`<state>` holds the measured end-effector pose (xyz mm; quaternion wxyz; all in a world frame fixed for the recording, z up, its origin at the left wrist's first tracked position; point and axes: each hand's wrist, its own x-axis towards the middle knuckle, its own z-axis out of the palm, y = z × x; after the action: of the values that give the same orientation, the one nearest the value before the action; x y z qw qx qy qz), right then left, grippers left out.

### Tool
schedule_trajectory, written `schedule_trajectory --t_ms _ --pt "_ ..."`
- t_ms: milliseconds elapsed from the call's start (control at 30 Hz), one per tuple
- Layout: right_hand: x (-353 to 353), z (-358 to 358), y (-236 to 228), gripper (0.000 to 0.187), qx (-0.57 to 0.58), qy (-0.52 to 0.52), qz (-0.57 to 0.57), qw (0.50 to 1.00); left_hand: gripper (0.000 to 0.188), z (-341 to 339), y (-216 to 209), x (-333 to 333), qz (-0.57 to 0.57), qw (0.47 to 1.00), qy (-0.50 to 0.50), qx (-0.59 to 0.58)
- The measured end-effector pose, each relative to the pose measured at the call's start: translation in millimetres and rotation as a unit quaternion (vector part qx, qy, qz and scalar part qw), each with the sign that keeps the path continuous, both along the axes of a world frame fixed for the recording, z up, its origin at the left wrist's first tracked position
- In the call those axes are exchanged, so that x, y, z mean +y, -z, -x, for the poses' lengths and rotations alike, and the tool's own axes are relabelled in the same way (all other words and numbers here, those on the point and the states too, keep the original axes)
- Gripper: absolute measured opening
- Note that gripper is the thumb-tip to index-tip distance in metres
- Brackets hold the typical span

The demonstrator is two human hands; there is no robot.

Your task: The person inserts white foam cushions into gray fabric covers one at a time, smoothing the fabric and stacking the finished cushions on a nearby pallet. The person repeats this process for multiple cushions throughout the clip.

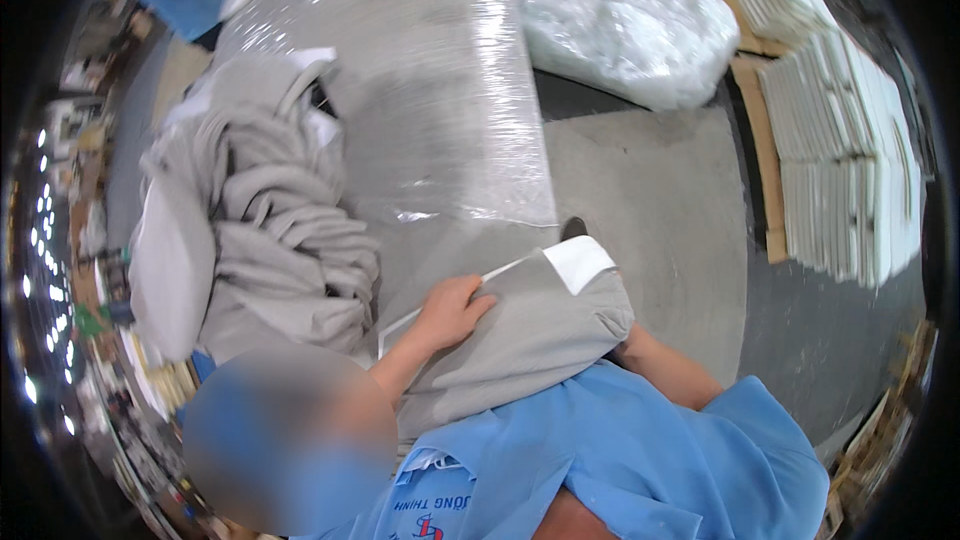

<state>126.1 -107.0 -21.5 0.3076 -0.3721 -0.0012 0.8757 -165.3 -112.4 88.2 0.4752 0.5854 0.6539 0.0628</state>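
The left hand (455, 310) lies flat, palm down and fingers spread loosely, on a folded grey garment (520, 335) that carries a white card or label (580, 262) at its far upper corner. It presses rather than grips: no finger curls round an edge. The garment lies directly under this hand and runs on away from it to the right and slightly up, its long axis slanting from the near lower left, by the person's chest, to the far upper right where the white corner sticks out. A thin white edge (430, 312), perhaps a board or insert, shows just under the fingertips along the garment's left side. The right hand is hidden; only the right forearm (670, 368) shows, coming in from below the garment's right end, so it seems to support the bundle from underneath, but whether it is clenched or loose I cannot tell. Of the two, the left hand is the one plainly on the garment's upper face and nearer its left edge; the right arm is nearer the end with the white corner. Beyond the left hand, further left and up, a loose heap of grey garments (260, 220) rests on the plastic-wrapped counter (430, 90), apart from the folded piece.
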Motion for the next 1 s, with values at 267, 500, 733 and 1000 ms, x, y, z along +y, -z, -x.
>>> schedule_trajectory --t_ms 267,500,733,1000 --pt "51 -38 -27 0.03 -0.329 -0.088 -0.102 0.935 0.028 25 14 2 -0.046 0.997 -0.054 0.013" --pt "59 6 -235 0.076 -0.367 -0.464 -0.682 0.429 0.042 96 3 -141 -0.115 0.976 -0.174 0.067" --pt "-11 55 -219 0.095 -0.36 -0.472 -0.778 0.205 0.05 72 24 -256 -0.005 0.65 -0.668 -0.362" --pt "10 77 -220 0.08 -0.288 -0.448 -0.789 0.305 0.057 9 -19 -255 -0.125 0.424 -0.64 -0.628"
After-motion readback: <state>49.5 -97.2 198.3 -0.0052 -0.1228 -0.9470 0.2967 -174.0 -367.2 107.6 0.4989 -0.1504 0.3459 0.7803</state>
